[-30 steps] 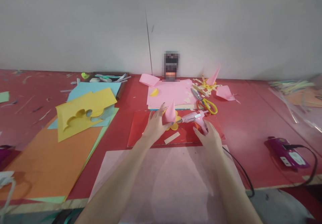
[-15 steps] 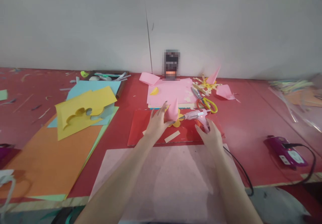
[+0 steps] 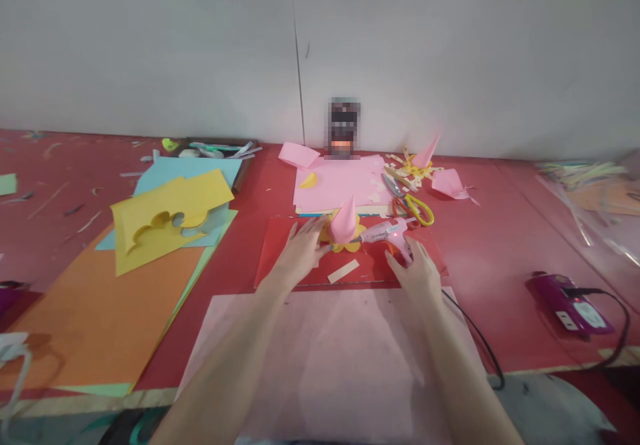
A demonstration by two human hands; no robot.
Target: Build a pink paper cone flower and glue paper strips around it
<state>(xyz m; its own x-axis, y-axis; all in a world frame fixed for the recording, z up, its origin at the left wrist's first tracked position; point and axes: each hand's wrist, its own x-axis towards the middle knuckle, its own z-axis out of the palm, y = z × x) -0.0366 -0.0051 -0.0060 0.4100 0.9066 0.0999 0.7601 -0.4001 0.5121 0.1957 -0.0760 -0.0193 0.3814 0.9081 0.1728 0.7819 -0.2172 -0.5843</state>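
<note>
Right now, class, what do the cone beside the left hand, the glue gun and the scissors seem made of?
Cone: matte paper or thin card, from its crisp rolled shape.
Glue gun: probably hard plastic, slightly shiny; its pink body looks moulded.
Scissors: smooth grey blades, likely metal; bright, evenly coloured handles suggest plastic.

Two pointed pink paper cones point(image 3: 343, 224) stand out: one between the left hand point(image 3: 299, 252) and right hand point(image 3: 419, 268), one beyond the right hand, with one pink plastic glue gun point(image 3: 387, 232) at it.
</note>
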